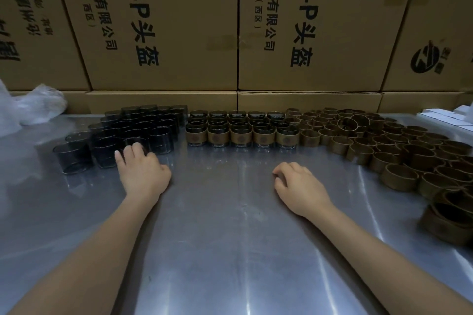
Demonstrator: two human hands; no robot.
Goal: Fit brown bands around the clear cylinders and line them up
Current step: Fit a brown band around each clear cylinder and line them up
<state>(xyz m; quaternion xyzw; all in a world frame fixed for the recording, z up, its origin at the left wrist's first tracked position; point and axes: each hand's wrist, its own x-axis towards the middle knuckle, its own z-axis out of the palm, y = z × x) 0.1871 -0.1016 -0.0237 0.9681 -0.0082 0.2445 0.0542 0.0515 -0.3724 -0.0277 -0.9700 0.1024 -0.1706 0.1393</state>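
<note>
Steel counter [230, 238], seen from the head camera, with the block of banded cylinders [234, 130] taken as landmark. That block stands mid-counter at the far edge in neat rows, five across in the front row and several rows deep; each front cylinder wears a brown band with a round mark. Left of the block, touching it, stands a cluster of bare cylinders [122, 133], dark-tinted and still without bands. Right of the block, loose bands [384, 146] lie in a broad spread that curves toward the near right corner. Judged from these three groups, the task is partly done: a few dozen cylinders are banded and lined up, while a comparable number of bare ones and a larger stock of bands remain.

Left hand [142, 169] reaches to the near edge of the bare cluster, fingers curled over the rim of a front cylinder; whether it grips or merely touches cannot be told. Right hand [298, 184] rests on the counter in front of the block, fingers loosely curled, holding nothing.

Cartons [163, 23] stacked behind the block are closed, contents unseen. Plastic bag [33, 107] lies far left of the block.
</note>
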